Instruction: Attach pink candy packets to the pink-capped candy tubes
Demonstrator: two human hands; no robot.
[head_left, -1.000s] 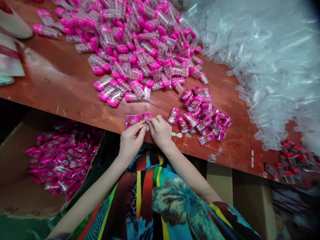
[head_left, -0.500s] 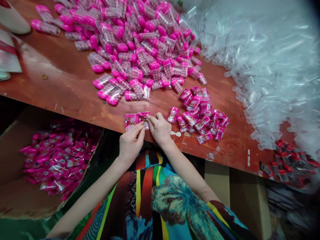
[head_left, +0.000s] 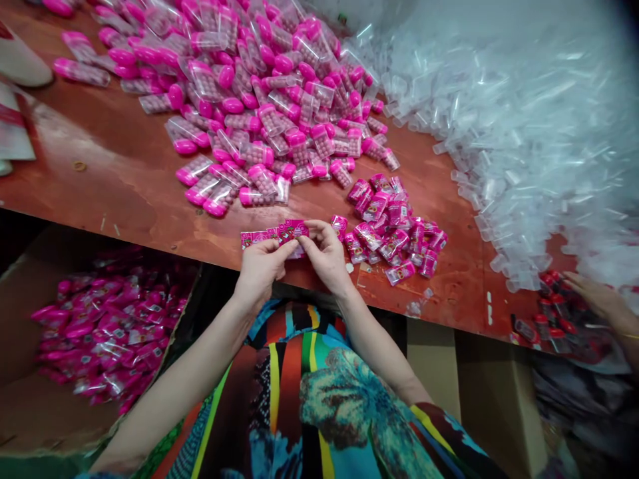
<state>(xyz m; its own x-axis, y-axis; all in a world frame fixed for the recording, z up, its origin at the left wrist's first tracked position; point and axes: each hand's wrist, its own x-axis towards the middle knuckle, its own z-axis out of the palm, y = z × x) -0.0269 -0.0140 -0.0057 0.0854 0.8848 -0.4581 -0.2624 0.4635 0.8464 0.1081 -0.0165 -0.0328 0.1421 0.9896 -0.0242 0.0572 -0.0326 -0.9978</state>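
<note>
Just over the table's front edge, my left hand (head_left: 260, 274) and my right hand (head_left: 328, 258) pinch a pink printed plastic sleeve (head_left: 291, 229) between thumbs and fingers. A flat stretch of pink printed sleeves (head_left: 253, 237) lies to its left, behind my left hand; whether the two are joined I cannot tell. Right of my right hand is a small heap of folded pink sleeves (head_left: 394, 241). Farther back, a large pile of clear tubes with pink caps (head_left: 269, 120), filled with small pink balls, covers the table (head_left: 124, 193).
Clear empty tubes (head_left: 499, 120) are heaped at the right. A co-worker's hand (head_left: 596, 296) is over red-capped tubes (head_left: 556, 316) at the far right. Below the table on the left stands a cardboard box (head_left: 20, 372) holding pink wrapped tubes (head_left: 107, 326).
The pinched sleeve has been raised and shows more of its printed face between my hands. A co-worker's hand has come in at the right. The whole view has shifted slightly.
</note>
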